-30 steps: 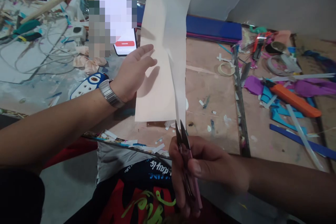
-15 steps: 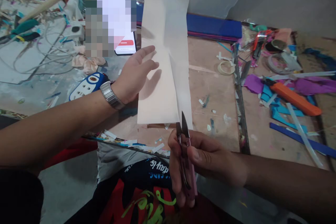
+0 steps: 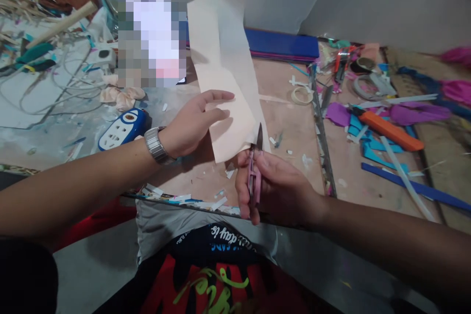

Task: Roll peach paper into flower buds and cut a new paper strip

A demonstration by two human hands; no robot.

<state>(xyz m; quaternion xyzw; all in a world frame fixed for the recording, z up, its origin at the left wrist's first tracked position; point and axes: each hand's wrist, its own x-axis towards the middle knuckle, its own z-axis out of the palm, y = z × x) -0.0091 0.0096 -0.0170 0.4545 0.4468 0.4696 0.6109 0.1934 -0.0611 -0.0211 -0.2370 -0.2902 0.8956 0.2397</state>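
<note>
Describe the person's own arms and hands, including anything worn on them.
The left hand and right hand are ungloved, and no sleeve shows on either forearm. Around the left wrist is a silver band of linked segments; no watch face is visible. The right wrist shows nothing worn.

- Phone screen (image 3: 158,34): pixelated, unreadable.
- Snips (image 3: 254,181): one blade mostly hidden at paper (image 3: 235,125) edge.
- Left hand (image 3: 195,125): some fingers out of sight.
- Left forearm (image 3: 84,176), right forearm (image 3: 382,238): cut off by frame sides.
</note>
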